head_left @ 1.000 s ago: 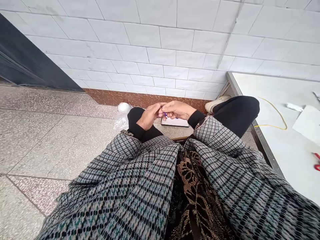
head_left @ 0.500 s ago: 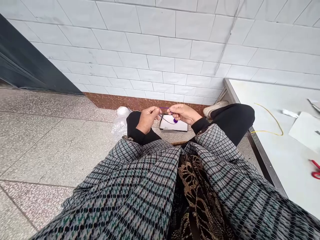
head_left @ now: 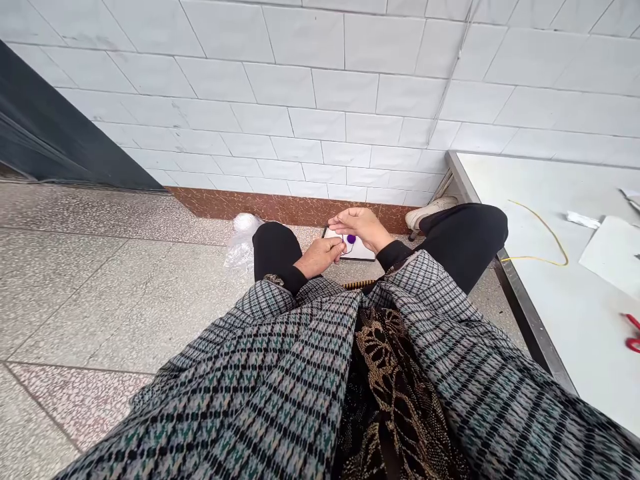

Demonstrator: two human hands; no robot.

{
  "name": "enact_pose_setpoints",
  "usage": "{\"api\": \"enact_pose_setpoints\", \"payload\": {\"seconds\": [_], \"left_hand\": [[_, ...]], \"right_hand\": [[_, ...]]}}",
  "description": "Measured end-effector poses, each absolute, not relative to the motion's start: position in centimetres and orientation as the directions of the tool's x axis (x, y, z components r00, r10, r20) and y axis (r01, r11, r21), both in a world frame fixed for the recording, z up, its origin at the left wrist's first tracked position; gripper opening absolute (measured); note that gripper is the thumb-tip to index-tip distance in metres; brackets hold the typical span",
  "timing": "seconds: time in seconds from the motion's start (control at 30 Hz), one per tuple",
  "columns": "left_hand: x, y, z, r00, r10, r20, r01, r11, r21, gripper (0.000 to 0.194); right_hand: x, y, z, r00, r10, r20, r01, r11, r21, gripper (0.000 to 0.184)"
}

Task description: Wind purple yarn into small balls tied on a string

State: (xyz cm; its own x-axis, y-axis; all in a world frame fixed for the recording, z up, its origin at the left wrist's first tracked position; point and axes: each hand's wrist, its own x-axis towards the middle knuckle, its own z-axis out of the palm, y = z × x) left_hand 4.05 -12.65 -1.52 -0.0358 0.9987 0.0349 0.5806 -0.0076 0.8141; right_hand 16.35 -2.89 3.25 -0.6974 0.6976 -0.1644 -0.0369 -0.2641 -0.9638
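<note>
A dark purple thread (head_left: 349, 249) runs between my two hands near a small purple ball of yarn (head_left: 351, 239). My left hand (head_left: 323, 255) is closed, thumb and forefinger pinching the thread low over the near edge of a white, dark-rimmed board or shallow box (head_left: 365, 253). Just above and to the right, my right hand (head_left: 364, 227) has its fingers held together and nearly straight, with thread at their underside; the thumb is mostly hidden. The yarn ball shows over the white surface, between the hands.
A clear plastic bag with something white inside (head_left: 243, 240) sits on the floor at left. On the white table (head_left: 530, 293) at right lie a yellow cord (head_left: 557, 243), white paper (head_left: 613, 257) and a red-handled tool (head_left: 633, 343). A tiled wall (head_left: 345, 100) stands ahead.
The thread was stretched level between both hands. My left hand has moved right and nearer to me, below the right hand. My right hand's fingers have straightened and point left.
</note>
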Motion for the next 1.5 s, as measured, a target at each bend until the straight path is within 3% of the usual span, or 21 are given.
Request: {"api": "enact_pose_setpoints", "payload": {"seconds": [0.07, 0.17, 0.23, 0.37, 0.47, 0.57, 0.67, 0.8, 0.93, 1.03, 1.13, 1.2, 1.27, 1.37, 1.43, 1.5], "left_hand": [[4.0, -12.9, -1.0, -0.058, 0.996, 0.068, 0.654, -0.014, 0.756, 0.029], [3.5, -13.1, -0.2, -0.076, 0.98, 0.181, 0.774, -0.057, 0.63, 0.029], [3.0, -13.1, 0.2, -0.067, 0.967, 0.245, 0.821, -0.086, 0.564, 0.029], [2.0, -13.1, 0.6, -0.117, 0.945, 0.306, 0.857, -0.06, 0.513, 0.028], [1.5, -12.9, 0.4, -0.17, 0.93, 0.326, 0.819, -0.051, 0.572, 0.026], [1.6, -12.6, -0.6, -0.279, 0.919, 0.278, 0.692, -0.008, 0.722, 0.026], [2.4, -12.3, -2.0, -0.363, 0.921, 0.143, 0.523, 0.075, 0.849, 0.026], [3.7, -12.3, -3.0, -0.297, 0.953, 0.063, 0.504, 0.1, 0.858, 0.026], [4.2, -12.8, -2.3, -0.163, 0.98, 0.116, 0.619, 0.011, 0.785, 0.027], [4.4, -13.1, -1.6, -0.061, 0.984, 0.165, 0.7, -0.076, 0.71, 0.027], [4.3, -13.2, -1.0, -0.036, 0.977, 0.212, 0.776, -0.106, 0.622, 0.026], [3.8, -13.2, -0.5, -0.106, 0.957, 0.271, 0.811, -0.074, 0.581, 0.026], [3.1, -13.2, -0.1, -0.188, 0.926, 0.328, 0.824, -0.033, 0.566, 0.025], [2.0, -13.0, -0.1, -0.274, 0.898, 0.345, 0.792, 0.007, 0.61, 0.023], [1.5, -12.9, -0.8, -0.334, 0.891, 0.309, 0.718, 0.028, 0.696, 0.024], [1.6, -12.8, -1.7, -0.378, 0.894, 0.242, 0.611, 0.045, 0.79, 0.026]], "right_hand": [[16.1, -2.9, 2.8, -0.656, 0.749, -0.087, 0.134, 0.002, -0.991, 0.025], [16.1, -2.7, 2.3, -0.698, 0.715, 0.041, 0.361, 0.4, -0.842, 0.023], [16.2, -2.6, 2.0, -0.756, 0.654, 0.025, 0.392, 0.483, -0.783, 0.025], [16.2, -2.7, 1.8, -0.825, 0.535, -0.181, 0.361, 0.254, -0.898, 0.03], [16.1, -3.0, 2.2, -0.829, 0.462, -0.314, 0.354, 0.0, -0.935, 0.033], [16.4, -3.3, 2.9, -0.832, 0.445, -0.33, 0.272, -0.191, -0.943, 0.032], [16.8, -3.4, 3.3, -0.825, 0.468, -0.315, 0.136, -0.377, -0.916, 0.029], [16.8, -3.2, 3.3, -0.76, 0.587, -0.277, -0.034, -0.462, -0.886, 0.031], [16.2, -2.9, 2.7, -0.646, 0.738, -0.196, -0.04, -0.289, -0.956, 0.031], [15.9, -2.8, 2.2, -0.598, 0.799, -0.071, 0.132, 0.01, -0.991, 0.027], [16.0, -2.9, 1.9, -0.631, 0.771, 0.085, 0.365, 0.392, -0.845, 0.024], [16.0, -3.1, 1.8, -0.682, 0.724, 0.105, 0.43, 0.513, -0.743, 0.027], [16.0, -3.4, 1.6, -0.733, 0.68, 0.003, 0.418, 0.454, -0.787, 0.032], [16.0, -3.7, 1.7, -0.813, 0.531, -0.239, 0.318, 0.061, -0.946, 0.032], [16.2, -3.8, 2.0, -0.857, 0.432, -0.28, 0.205, -0.213, -0.955, 0.03], [16.5, -3.7, 2.4, -0.863, 0.443, -0.24, 0.061, -0.381, -0.922, 0.028]]}}
